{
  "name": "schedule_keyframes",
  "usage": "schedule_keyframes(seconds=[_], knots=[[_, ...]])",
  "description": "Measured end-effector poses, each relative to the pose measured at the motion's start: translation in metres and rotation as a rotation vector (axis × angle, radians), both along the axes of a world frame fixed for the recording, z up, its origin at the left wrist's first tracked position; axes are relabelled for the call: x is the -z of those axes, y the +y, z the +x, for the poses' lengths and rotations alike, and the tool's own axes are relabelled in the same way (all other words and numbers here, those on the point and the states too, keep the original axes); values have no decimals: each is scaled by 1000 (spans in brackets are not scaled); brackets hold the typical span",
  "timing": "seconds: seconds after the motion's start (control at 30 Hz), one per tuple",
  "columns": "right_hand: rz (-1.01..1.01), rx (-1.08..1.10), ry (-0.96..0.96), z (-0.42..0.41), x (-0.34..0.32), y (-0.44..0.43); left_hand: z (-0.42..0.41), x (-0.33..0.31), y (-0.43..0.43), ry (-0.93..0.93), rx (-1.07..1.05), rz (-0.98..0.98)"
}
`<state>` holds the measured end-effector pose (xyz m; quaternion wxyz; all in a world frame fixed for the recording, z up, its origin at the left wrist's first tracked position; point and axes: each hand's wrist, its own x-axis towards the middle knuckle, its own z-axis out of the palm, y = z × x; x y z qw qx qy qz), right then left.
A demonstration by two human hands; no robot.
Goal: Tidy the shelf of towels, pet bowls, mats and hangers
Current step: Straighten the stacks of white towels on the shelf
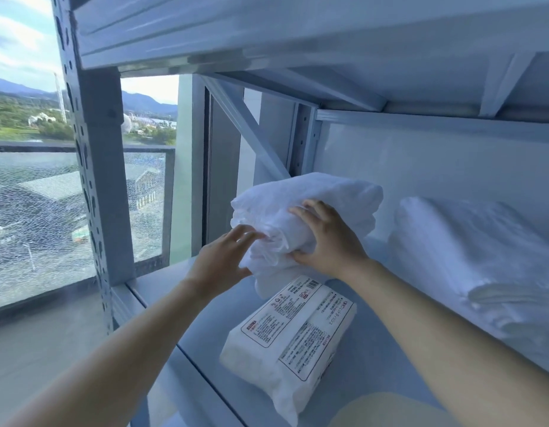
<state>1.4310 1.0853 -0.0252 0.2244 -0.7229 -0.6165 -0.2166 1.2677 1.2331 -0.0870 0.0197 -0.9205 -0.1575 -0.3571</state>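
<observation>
A folded white towel bundle [322, 195] is lifted at the back left of the grey shelf board [162, 291], its near end resting on a white plastic pack with a printed label [291, 331]. My right hand [331, 238] grips the bundle's front, fingers over the top and thumb under it. At the bundle's left end, my left hand [224, 257] touches it with straight fingers. A second stack of folded white towels [470, 254] lies to the right.
The upper shelf [267, 32] hangs low over the towels. A perforated upright post [94, 167] stands at the left front corner, with a diagonal brace [245, 127] behind. Past it is a window with a cracked glass balcony panel [36, 223].
</observation>
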Motion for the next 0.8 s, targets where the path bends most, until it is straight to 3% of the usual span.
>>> schedule_keyframes(seconds=[0.3, 0.63, 0.8], knots=[[26, 26, 53, 22, 2, 0, 28, -6, -15, 44, -50, -43], [-20, 69, 118, 15, 13, -10, 6, -16, -17, 81, 142, 163], [25, 78, 126, 14, 14, -8, 18, -14, -26, 102, 131, 113]])
